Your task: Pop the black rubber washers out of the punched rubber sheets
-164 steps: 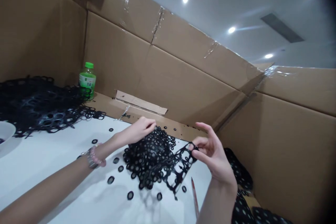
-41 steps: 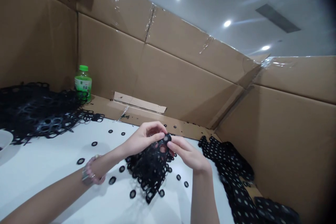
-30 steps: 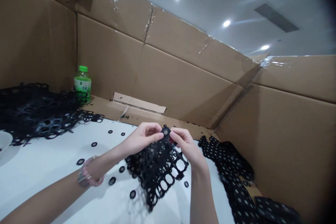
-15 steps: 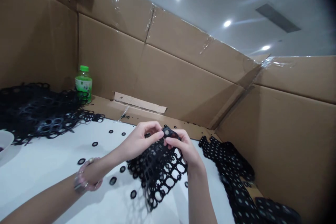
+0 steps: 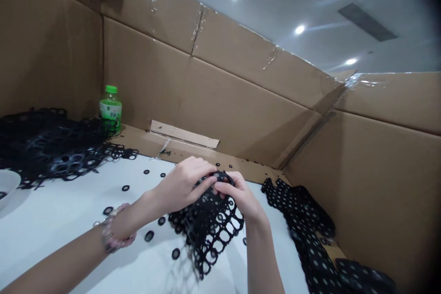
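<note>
A black sheet with rows of round holes (image 5: pixel 223 234) hangs below both hands over the white tabletop. Some of its openings still hold grey-centred discs; others, toward the lower right, are bare. My left hand (image 5: pixel 189 181) is closed on the sheet's upper edge, thumb and fingers pinching it. From the other side, my right hand (image 5: pixel 239 193) grips the same edge between thumb and fingers. The fingertips nearly meet and partly hide the pinched spot. Loose black rings with grey centres, such as this disc (image 5: pixel 149 236), lie on the table near my left forearm.
On the left is a heap of black holed netting (image 5: pixel 62 147) beside a green-capped bottle (image 5: pixel 110 110) and a white bowl (image 5: pixel 12 181). Black sheets with pale dots (image 5: pixel 310 234) are piled along the right. Tall cardboard walls (image 5: pixel 223 87) enclose the table.
My left hand has rolled over, with its fingers now covering more of the sheet's edge. My right hand has shifted slightly and keeps its grip.
</note>
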### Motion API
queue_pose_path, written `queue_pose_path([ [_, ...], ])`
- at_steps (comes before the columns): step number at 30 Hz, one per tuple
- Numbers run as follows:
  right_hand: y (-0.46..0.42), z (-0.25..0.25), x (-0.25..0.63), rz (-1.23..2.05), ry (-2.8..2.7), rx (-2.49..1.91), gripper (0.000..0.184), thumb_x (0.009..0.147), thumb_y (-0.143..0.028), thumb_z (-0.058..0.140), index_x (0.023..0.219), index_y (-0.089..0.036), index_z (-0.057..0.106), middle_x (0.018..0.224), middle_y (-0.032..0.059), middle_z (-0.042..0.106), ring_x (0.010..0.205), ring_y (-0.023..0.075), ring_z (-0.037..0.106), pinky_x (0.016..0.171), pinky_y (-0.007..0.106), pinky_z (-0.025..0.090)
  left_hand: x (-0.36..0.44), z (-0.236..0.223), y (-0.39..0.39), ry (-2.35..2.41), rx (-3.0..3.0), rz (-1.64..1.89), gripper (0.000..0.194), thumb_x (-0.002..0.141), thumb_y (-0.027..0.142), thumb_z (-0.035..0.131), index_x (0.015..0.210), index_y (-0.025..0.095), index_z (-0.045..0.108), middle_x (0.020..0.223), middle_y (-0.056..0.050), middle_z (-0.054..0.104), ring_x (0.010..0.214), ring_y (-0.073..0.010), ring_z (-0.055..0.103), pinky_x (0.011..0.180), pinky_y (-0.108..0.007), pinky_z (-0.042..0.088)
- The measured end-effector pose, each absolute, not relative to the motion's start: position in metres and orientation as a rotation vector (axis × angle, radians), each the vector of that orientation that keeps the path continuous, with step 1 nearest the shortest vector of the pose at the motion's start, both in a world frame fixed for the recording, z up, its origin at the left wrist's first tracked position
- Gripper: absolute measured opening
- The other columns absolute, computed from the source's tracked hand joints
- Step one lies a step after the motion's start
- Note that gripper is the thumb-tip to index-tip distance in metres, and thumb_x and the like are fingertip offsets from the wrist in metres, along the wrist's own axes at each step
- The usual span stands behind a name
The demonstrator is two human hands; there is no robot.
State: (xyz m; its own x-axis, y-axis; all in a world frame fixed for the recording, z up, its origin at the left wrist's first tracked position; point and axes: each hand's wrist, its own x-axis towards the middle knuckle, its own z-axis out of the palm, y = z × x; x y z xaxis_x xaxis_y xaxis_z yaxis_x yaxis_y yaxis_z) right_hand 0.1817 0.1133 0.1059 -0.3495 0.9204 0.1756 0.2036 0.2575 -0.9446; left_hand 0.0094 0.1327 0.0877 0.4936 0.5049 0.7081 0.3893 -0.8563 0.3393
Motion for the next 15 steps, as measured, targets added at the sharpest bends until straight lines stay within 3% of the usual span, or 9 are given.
queue_pose_path([
  [8, 0.118, 0.105, 0.184, 1.077, -1.862, -1.131, 0.019, 0.074, -0.023, 0.054, 0.057, -0.017, 0.052, 0.054, -0.0033, 0.045, 0.056, 0.0106, 0.040, 0.053, 0.023, 0.030, 0.023, 0.076, 0.133, 0.923, 2.390, 1.212, 0.026, 0.091, 0.029, 0.032, 0.081, 0.018, 0.053, 0.077, -0.002, 0.060, 0.071, -0.0150, 0.053, 0.065, -0.026, 0.036],
  [15, 0.116, 0.101, 0.173, 1.120, -1.960, -1.074, 0.019, 0.073, -0.019, 0.053, 0.055, -0.017, 0.049, 0.053, -0.0041, 0.044, 0.054, 0.0102, 0.038, 0.053, 0.023, 0.029, 0.021, 0.076, 0.145, 0.916, 2.134, 1.307, 0.036, 0.091, 0.030, 0.031, 0.058, 0.017, 0.039, 0.052, 0.004, 0.041, 0.049, -0.0095, 0.037, 0.051, -0.023, 0.028],
])
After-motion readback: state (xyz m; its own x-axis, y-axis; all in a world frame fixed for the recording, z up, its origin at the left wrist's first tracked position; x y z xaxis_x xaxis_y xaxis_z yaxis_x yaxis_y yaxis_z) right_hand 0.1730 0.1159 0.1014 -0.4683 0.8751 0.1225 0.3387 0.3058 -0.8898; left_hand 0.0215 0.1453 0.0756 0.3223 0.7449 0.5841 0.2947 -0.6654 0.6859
